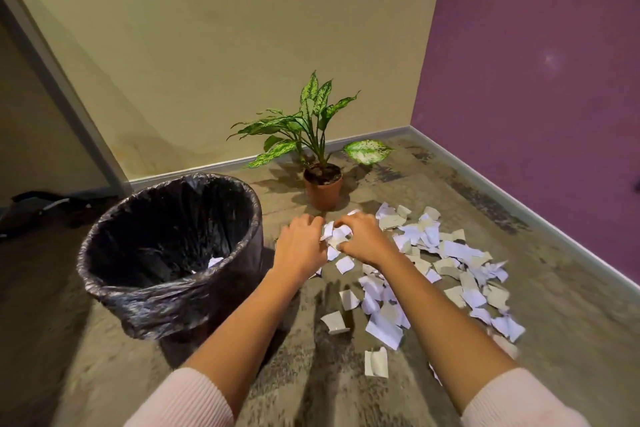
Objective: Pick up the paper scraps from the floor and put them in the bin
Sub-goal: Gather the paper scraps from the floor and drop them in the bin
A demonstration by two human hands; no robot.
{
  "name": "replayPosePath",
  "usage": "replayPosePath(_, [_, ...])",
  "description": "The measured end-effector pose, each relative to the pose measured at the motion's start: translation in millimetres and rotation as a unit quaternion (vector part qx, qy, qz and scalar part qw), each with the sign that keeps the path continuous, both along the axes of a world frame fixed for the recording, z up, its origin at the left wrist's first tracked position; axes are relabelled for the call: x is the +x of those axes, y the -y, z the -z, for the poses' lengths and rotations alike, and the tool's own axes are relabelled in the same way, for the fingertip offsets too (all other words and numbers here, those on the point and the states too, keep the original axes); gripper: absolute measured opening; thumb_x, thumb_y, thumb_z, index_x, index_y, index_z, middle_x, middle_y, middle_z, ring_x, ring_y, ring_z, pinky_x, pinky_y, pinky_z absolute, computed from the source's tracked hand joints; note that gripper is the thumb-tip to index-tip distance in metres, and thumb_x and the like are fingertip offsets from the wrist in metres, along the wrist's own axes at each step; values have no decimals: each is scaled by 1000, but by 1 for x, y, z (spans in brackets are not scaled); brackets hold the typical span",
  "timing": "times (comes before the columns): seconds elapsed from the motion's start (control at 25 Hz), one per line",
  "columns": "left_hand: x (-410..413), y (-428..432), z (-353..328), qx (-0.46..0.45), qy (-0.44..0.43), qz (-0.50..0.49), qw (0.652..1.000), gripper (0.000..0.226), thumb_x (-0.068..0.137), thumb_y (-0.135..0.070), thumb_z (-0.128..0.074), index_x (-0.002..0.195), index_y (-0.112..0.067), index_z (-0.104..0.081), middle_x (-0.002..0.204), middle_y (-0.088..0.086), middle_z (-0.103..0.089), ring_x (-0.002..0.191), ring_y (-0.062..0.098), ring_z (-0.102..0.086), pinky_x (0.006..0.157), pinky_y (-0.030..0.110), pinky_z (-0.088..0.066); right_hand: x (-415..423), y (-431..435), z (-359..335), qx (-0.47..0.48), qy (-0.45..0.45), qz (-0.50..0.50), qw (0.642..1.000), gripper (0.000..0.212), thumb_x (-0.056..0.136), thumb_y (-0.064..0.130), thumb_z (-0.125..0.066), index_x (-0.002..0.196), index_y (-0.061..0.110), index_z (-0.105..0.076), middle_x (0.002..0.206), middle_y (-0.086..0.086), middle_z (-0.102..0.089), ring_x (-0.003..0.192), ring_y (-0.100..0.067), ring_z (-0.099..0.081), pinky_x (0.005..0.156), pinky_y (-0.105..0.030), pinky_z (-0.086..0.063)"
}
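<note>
The left hand (300, 246) and right hand (363, 239) grip a bunch of paper scraps (335, 236), which likely goes next into the bin (180, 302) left of them.

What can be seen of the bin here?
The bin is round and open-topped, upright on the floor, lined with a crinkled glossy black bag folded over its rim and down its outside. One white scrap shows inside by the near rim. It stands left of the paper scraps; the left hand, nearest, does not touch it.
</note>
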State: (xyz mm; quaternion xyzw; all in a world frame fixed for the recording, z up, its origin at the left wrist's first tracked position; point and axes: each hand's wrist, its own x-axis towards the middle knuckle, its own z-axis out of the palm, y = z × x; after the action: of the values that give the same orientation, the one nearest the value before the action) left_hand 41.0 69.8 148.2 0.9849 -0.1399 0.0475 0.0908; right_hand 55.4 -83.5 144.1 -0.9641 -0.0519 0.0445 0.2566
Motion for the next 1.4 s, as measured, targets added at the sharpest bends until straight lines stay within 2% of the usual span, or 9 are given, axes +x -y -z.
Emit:
replayPosePath(0.36, [-31, 2, 116, 44, -161, -34, 985, 53, 90, -31, -53, 139, -17, -43, 136, 8, -48, 126, 29, -45, 103, 44, -37, -29, 7, 107, -31, -98, -29, 994, 50, 82, 16, -62, 130, 24, -54, 139, -8, -43, 134, -29, -30, 102, -43, -43])
replayPosePath(0.64, [-3, -9, 150, -22, -192, -78, 978, 64, 89, -38, -62, 142, -13, -36, 142, 12, -38, 132, 30, -37, 103, 39, -42, -5, 0, 145, -54, -123, -57, 989, 57, 82, 18, -64, 136, 23, -48, 141, -9, -40, 138, -27, -24, 105, -42, -41])
replayPosePath(0.76, [21, -10, 157, -92, -217, -95, 967, 90, 83, -39, -72, 151, -13, -19, 155, 17, -15, 142, 35, -28, 112, 40, -35, 16, -6, 156, -85, -102, -68, 989, 60, 81, 25, -68, 137, 25, -45, 144, -9, -38, 139, -29, -23, 108, -44, -38])
replayPosePath(0.88, [48, -10, 164, -171, -241, -104, 950, 123, 71, -39, -84, 156, -13, 2, 159, 18, 21, 150, 36, 1, 119, 38, -13, 45, -11, 166, -130, -72, -83, 985, 73, 78, 37, -71, 142, 26, -38, 151, -11, -29, 142, -33, -15, 112, -50, -31])
replayPosePath(0.96, [64, -11, 171, -200, -222, -97, 949, 137, 63, -39, -89, 154, -9, 9, 153, 22, 34, 146, 37, 21, 117, 34, 1, 69, -12, 171, -144, -41, -84, 985, 74, 75, 38, -71, 141, 29, -38, 152, -11, -26, 141, -34, -14, 111, -52, -30])
replayPosePath(1.08, [89, -15, 184, -226, -205, -111, 946, 154, 47, -47, -91, 153, -7, 14, 146, 25, 44, 138, 40, 36, 119, 42, 0, 108, -11, 173, -150, -10, -72, 986, 74, 73, 42, -69, 139, 33, -39, 155, -9, -23, 141, -36, -14, 109, -52, -27])
replayPosePath(1.16, [105, -21, 194, -190, -204, -126, 952, 159, 44, -50, -93, 152, -12, 17, 143, 25, 48, 135, 43, 39, 119, 51, 3, 132, -10, 172, -190, -15, -78, 979, 78, 71, 45, -72, 140, 33, -37, 157, -7, -19, 142, -38, -12, 108, -54, -28])
replayPosePath(1.28, [124, -33, 206, -78, -233, -157, 956, 163, 39, -65, -88, 151, -24, 23, 141, 23, 51, 135, 52, 35, 117, 64, 1, 162, -10, 170, -269, -46, -110, 956, 96, 67, 47, -79, 147, 36, -25, 161, -6, -6, 145, -43, -4, 107, -63, -24])
replayPosePath(1.4, [134, -37, 214, -108, -268, -137, 947, 164, 37, -57, -92, 152, -25, 20, 148, 23, 42, 141, 49, 27, 117, 64, -4, 179, -9, 172, -303, -98, -131, 939, 114, 64, 49, -83, 151, 40, -10, 162, -5, 11, 146, -45, 12, 107, -75, -14])
